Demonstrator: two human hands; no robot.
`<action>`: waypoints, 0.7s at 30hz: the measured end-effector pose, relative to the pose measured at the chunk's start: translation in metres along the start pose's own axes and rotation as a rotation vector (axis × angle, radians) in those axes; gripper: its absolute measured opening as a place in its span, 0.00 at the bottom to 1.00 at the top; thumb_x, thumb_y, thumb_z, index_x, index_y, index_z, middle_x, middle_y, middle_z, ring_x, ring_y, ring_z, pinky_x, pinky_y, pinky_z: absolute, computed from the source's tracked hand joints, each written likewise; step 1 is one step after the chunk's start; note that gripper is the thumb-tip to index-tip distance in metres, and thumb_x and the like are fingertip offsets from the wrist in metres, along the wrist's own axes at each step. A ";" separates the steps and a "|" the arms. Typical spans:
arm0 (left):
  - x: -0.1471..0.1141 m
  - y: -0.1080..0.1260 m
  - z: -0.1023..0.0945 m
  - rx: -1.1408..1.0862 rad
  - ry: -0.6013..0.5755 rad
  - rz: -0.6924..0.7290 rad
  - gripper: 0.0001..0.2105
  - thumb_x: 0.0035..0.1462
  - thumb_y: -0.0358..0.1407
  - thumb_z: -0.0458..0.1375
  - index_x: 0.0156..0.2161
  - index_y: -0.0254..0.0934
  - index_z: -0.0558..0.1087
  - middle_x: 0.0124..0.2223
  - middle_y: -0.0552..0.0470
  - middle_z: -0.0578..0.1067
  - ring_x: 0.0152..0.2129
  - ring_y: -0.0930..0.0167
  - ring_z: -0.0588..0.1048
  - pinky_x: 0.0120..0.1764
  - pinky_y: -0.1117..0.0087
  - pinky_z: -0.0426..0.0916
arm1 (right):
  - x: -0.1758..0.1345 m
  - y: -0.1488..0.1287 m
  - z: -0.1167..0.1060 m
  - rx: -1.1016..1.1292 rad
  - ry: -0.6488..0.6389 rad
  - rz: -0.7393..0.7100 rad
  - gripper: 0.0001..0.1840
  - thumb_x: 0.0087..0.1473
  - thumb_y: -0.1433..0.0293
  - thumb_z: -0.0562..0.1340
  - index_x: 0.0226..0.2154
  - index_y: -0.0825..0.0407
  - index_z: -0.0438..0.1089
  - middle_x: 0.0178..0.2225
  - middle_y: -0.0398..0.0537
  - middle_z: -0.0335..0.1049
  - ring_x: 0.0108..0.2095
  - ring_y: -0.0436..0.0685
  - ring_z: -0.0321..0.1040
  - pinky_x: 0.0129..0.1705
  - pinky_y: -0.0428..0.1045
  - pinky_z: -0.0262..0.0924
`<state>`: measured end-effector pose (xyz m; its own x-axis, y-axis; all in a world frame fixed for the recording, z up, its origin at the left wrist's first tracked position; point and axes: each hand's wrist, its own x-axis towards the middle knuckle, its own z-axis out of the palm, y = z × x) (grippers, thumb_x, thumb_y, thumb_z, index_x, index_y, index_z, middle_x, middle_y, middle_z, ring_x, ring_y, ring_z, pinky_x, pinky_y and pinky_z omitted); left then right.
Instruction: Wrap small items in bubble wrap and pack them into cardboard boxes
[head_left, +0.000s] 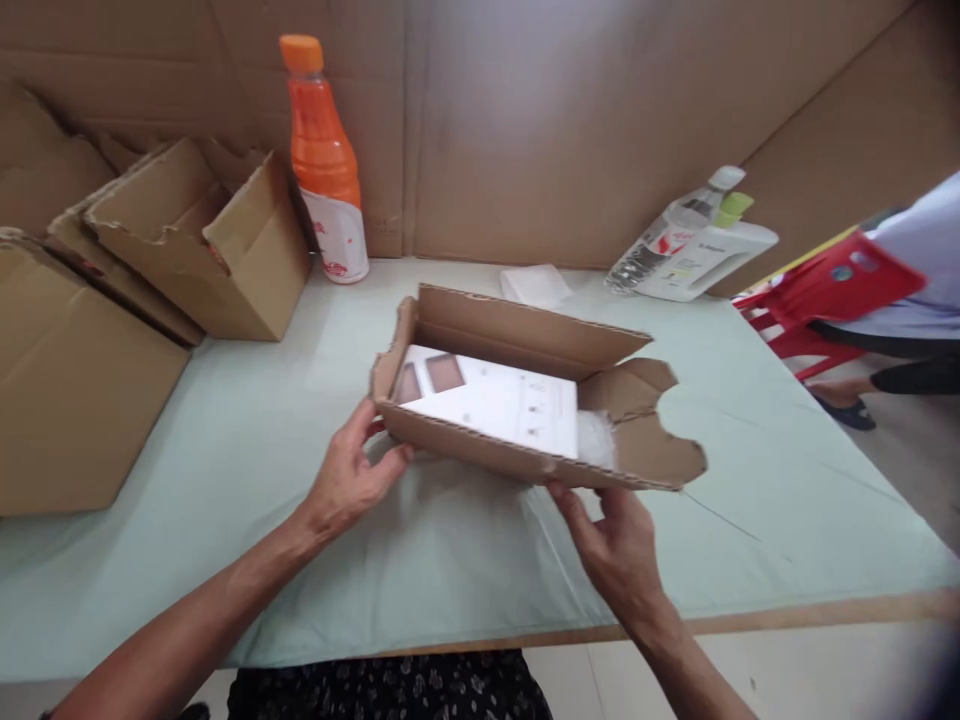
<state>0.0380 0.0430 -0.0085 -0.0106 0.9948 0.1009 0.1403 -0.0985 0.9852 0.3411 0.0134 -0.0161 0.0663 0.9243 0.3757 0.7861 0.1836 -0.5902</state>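
Between my hands is an open cardboard box [480,450], tilted, its flaps spread at the right end. A white printed box [499,400] with brown squares lies inside it, and clear plastic wrapping [596,440] is beside its right end. My left hand [356,470] grips the left end of the cardboard box, thumb on the near side and fingers partly hidden behind the corner. My right hand [611,530] holds the near lower edge toward the right, with some fingers out of sight underneath.
Several open cardboard boxes [255,260] stand at the left. An orange bottle [326,160] is by the cardboard wall. At the back right are a clear bottle [664,235], a white jug [712,260] and a red chair [840,290] beside a person. A white packet [536,285] lies behind the box.
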 end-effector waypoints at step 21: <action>-0.105 -0.020 -0.038 0.196 0.464 -0.191 0.18 0.59 0.39 0.60 0.53 0.39 0.72 0.50 0.44 0.77 0.49 0.61 0.77 0.53 0.59 0.73 | 0.070 -0.031 0.077 0.282 -0.510 -0.282 0.18 0.61 0.56 0.63 0.46 0.49 0.77 0.40 0.53 0.81 0.39 0.67 0.78 0.39 0.60 0.75</action>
<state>-0.0014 -0.0602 -0.0338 -0.4841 0.8749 0.0169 0.2751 0.1339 0.9521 0.2746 0.0982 -0.0265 -0.4738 0.8580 0.1983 0.5342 0.4590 -0.7099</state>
